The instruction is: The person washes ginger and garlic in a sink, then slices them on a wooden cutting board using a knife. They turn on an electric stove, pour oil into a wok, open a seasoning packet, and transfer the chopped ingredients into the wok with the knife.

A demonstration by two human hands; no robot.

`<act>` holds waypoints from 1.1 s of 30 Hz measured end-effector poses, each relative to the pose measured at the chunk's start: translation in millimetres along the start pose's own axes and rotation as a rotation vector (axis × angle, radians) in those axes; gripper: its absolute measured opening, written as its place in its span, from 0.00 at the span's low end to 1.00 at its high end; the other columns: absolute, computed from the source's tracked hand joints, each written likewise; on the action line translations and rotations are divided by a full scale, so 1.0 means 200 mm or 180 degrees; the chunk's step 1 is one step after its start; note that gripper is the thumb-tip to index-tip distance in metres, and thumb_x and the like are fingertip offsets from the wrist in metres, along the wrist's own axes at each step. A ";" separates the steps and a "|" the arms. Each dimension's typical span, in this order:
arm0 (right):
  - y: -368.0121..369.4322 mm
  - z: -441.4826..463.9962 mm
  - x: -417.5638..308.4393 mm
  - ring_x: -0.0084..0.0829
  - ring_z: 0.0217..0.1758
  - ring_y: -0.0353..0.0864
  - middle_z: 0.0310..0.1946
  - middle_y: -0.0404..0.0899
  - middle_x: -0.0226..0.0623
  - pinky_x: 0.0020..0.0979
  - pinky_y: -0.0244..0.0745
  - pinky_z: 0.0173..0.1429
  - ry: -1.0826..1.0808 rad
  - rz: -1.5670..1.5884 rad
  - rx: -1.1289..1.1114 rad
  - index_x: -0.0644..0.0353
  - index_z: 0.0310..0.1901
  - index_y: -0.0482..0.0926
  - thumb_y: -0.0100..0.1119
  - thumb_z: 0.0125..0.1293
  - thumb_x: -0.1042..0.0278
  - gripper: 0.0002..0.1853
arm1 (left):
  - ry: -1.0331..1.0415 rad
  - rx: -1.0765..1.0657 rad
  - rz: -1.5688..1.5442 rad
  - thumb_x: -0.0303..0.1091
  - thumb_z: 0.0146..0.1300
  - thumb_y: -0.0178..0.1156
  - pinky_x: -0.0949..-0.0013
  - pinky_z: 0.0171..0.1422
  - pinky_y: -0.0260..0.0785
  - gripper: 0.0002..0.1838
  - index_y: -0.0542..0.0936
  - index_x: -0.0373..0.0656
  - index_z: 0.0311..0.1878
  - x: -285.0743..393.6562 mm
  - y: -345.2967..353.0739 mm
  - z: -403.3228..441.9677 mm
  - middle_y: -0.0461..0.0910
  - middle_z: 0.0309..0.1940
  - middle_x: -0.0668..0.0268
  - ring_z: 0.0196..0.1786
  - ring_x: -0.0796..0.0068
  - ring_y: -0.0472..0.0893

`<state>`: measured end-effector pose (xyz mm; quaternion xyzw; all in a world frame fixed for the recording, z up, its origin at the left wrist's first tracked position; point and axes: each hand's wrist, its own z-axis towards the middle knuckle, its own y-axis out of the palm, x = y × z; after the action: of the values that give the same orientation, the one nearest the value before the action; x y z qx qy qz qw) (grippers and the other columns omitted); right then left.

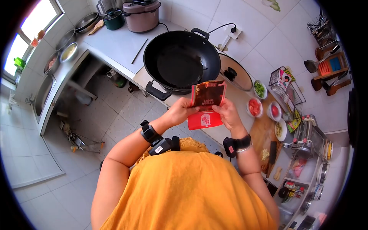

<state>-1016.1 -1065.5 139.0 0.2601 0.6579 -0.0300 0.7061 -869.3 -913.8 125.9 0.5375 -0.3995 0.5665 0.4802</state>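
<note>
A red sauce packet [207, 96] with a food picture and print on it is held between both my hands, in front of the black wok [174, 61]. My left hand [178, 112] pinches its left edge, thumb on the face. On the opposite edge, my right hand [230, 115] grips it the same way. The packet's lower part is plain red with a pale printed emblem. Whether its top is torn cannot be made out. The wok's inside is dark and glossy, and one of its handles [158, 91] points toward me.
A glass lid [238, 73] leans right of the wok. Bowls of chopped greens [260, 90], red pieces [254, 107] and pale bits [280, 130] stand by a cutting board [264, 132] with a knife [273, 152]. A pressure cooker [141, 17] stands behind.
</note>
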 end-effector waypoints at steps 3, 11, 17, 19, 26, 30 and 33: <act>-0.06 -0.04 0.04 0.25 0.48 0.78 0.46 0.80 0.35 0.27 0.69 0.57 -0.0117 -0.0060 0.0024 0.66 0.50 0.76 0.57 0.59 0.81 0.16 | -0.0122 -0.0169 0.0082 0.24 0.67 0.49 0.75 0.52 0.67 0.13 0.77 0.34 0.52 -0.04 0.02 0.03 0.79 0.41 0.70 0.44 0.84 0.73; -0.25 -0.20 0.08 0.25 0.47 0.78 0.45 0.79 0.35 0.25 0.71 0.54 -0.0080 0.0226 0.0467 0.66 0.50 0.75 0.57 0.59 0.81 0.16 | 0.0043 -0.0502 0.0930 0.28 0.64 0.56 0.72 0.55 0.68 0.25 0.64 0.37 0.64 0.01 0.07 0.11 0.78 0.49 0.60 0.48 0.78 0.75; -0.62 -0.58 0.20 0.26 0.43 0.80 0.41 0.79 0.36 0.27 0.76 0.49 -0.0325 0.0576 0.1714 0.67 0.45 0.76 0.58 0.59 0.79 0.11 | -0.0352 -0.0378 0.1093 0.20 0.59 0.58 0.69 0.57 0.70 0.28 0.65 0.37 0.64 0.08 0.05 0.09 0.70 0.61 0.60 0.57 0.70 0.74; -0.80 -0.69 0.31 0.27 0.42 0.80 0.40 0.79 0.36 0.29 0.77 0.48 -0.0617 0.0768 0.2920 0.67 0.45 0.76 0.57 0.59 0.80 0.12 | -0.0292 -0.0323 0.1222 0.24 0.60 0.59 0.71 0.51 0.73 0.24 0.70 0.39 0.60 0.12 0.04 0.09 0.75 0.55 0.60 0.54 0.70 0.77; -1.33 -0.93 0.84 0.28 0.41 0.79 0.40 0.79 0.35 0.29 0.76 0.47 -0.1014 0.0736 0.4888 0.61 0.45 0.75 0.57 0.59 0.79 0.12 | -0.0520 -0.0117 0.1106 0.22 0.61 0.56 0.74 0.51 0.72 0.19 0.72 0.35 0.57 0.17 0.00 0.07 0.77 0.52 0.61 0.51 0.73 0.78; -1.33 -0.96 0.89 0.25 0.33 0.78 0.32 0.81 0.31 0.27 0.72 0.38 -0.0701 -0.1022 0.5513 0.62 0.39 0.78 0.66 0.52 0.77 0.11 | -0.0583 -0.0029 0.1200 0.24 0.63 0.56 0.73 0.53 0.71 0.18 0.73 0.35 0.56 0.19 0.01 0.05 0.78 0.50 0.60 0.50 0.73 0.79; -1.29 -1.00 0.83 0.25 0.32 0.79 0.30 0.82 0.31 0.28 0.72 0.39 0.0211 -0.1731 0.5630 0.62 0.36 0.80 0.68 0.52 0.69 0.11 | -0.0607 0.0082 0.1197 0.24 0.64 0.55 0.72 0.54 0.70 0.17 0.73 0.36 0.57 0.20 0.01 0.03 0.78 0.50 0.60 0.50 0.72 0.79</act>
<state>-1276.8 -1156.8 -101.5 0.5419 0.4538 -0.6785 0.2001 -868.5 -914.9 166.9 0.5108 -0.5291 0.5977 0.3191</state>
